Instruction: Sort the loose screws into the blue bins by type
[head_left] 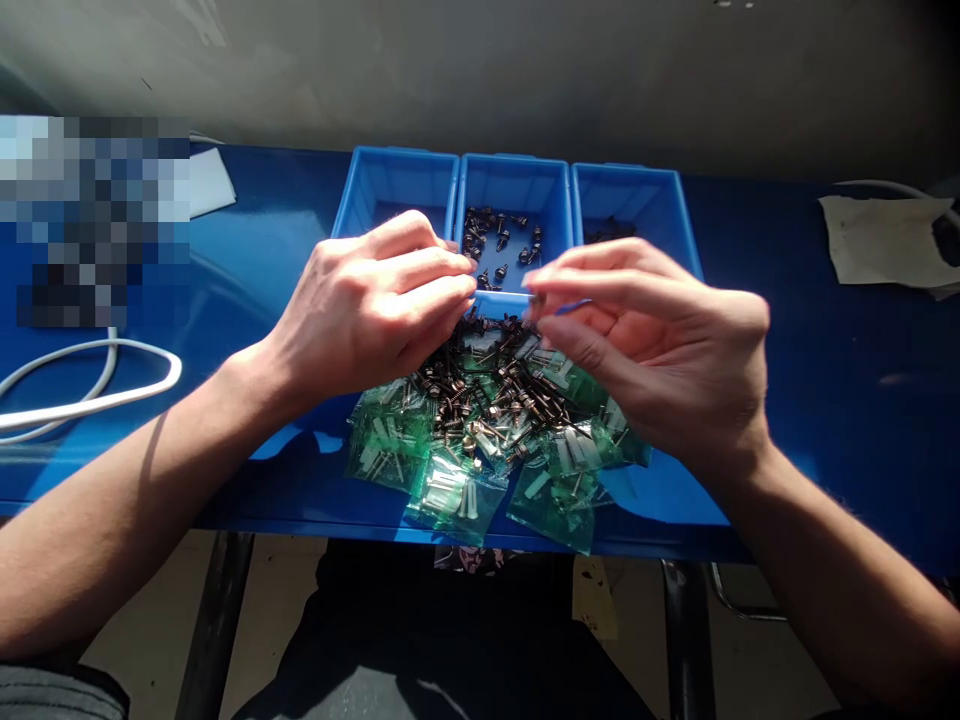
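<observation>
The right hand point(671, 345) pinches a piece point(535, 299) near the middle bin point(514, 182), where a slack grip could drop it among the loose screws point(529, 396); whether the left hand's point(379, 305) grip is closed I cannot tell.

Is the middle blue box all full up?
No, only partly filled: the middle blue box has some dark screws scattered inside, and bare blue bottom shows between them.
</observation>
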